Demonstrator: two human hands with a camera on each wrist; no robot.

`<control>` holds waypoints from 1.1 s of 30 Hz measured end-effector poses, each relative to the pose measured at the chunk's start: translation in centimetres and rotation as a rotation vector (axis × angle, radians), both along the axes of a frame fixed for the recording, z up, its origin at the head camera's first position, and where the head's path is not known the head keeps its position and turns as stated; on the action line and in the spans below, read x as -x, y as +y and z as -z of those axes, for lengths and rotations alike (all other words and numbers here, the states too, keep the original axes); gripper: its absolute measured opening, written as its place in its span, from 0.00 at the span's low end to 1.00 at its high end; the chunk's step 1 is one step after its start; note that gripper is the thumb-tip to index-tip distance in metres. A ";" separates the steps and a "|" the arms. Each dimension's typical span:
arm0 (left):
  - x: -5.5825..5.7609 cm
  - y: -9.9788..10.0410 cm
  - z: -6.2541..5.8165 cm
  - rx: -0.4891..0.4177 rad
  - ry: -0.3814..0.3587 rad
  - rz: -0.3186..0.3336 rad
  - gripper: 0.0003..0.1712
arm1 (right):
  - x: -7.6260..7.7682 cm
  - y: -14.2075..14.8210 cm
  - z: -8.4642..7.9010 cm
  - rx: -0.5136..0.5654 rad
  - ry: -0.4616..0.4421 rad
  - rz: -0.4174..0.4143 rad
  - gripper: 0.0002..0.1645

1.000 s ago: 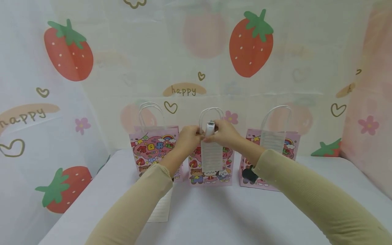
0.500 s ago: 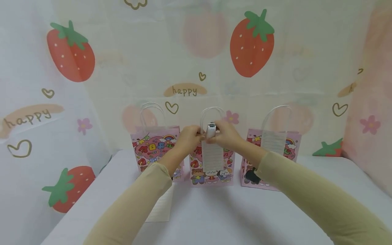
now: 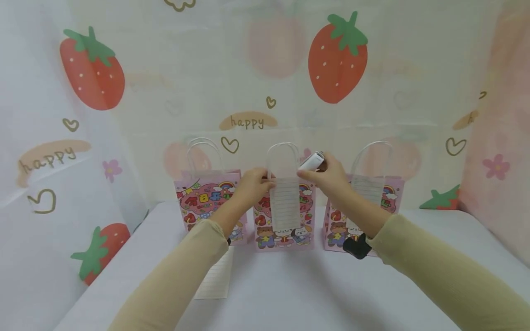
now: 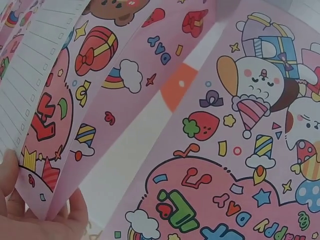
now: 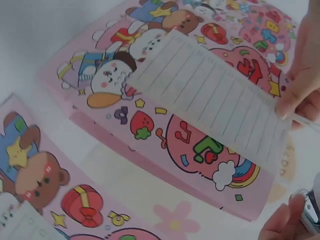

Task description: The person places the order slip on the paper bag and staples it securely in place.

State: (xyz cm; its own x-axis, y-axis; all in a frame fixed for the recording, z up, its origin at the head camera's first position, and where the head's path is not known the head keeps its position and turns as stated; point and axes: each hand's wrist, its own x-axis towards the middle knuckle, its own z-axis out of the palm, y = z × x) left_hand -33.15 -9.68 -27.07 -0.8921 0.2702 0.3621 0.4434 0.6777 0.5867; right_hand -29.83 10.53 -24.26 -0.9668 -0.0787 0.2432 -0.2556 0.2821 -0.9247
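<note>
My left hand (image 3: 253,187) pinches the top edge of the middle pink paper bag (image 3: 307,218) together with a lined paper sheet (image 3: 285,204). In the right wrist view, the left thumb (image 5: 287,106) presses on the top of the lined sheet, which hangs down the bag's printed front. My right hand (image 3: 333,178) grips a small white stapler (image 3: 311,162), held tilted just right of the middle bag's handles (image 3: 283,146) and apart from the paper. Only part of the stapler shows at the right wrist view's edge.
Similar bags stand to the left (image 3: 209,195) and right (image 3: 336,225); the right one has a lined sheet (image 3: 367,191) on its front. Another lined sheet (image 3: 215,276) lies on the white table (image 3: 285,294) by the left forearm. A strawberry-print curtain (image 3: 186,92) hangs behind.
My right hand has drawn the stapler away from the top of the middle bag, to the right and slightly up, tilting it. The left hand keeps its pinch on the bag and sheet.
</note>
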 end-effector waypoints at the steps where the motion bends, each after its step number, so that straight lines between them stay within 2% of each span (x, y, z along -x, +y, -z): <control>1: 0.0 0.0 0.0 -0.001 -0.004 -0.005 0.11 | -0.1 0.3 0.1 -0.002 -0.009 0.009 0.32; 7: 0.0 -0.5 0.0 -0.048 0.029 -0.031 0.21 | -1.0 1.9 0.1 0.033 -0.059 0.015 0.37; 12: -1.0 -1.5 -0.1 -0.108 0.091 -0.044 0.26 | -2.1 3.5 0.1 0.022 -0.084 0.011 0.39; 16: -1.9 -2.2 -0.2 -0.136 0.122 -0.018 0.26 | -3.0 5.2 0.1 -0.006 -0.073 0.010 0.41; 24: -3.3 -3.3 0.3 -0.138 0.174 0.010 0.24 | -4.4 8.0 0.5 -0.163 -0.104 0.090 0.43; 31: -4.1 -4.4 1.0 -0.142 0.173 0.033 0.25 | -5.1 9.9 0.9 -0.157 -0.080 0.101 0.42; 33: -4.3 -4.7 1.2 -0.142 0.193 0.042 0.25 | -5.4 10.5 1.2 -0.159 -0.090 0.111 0.41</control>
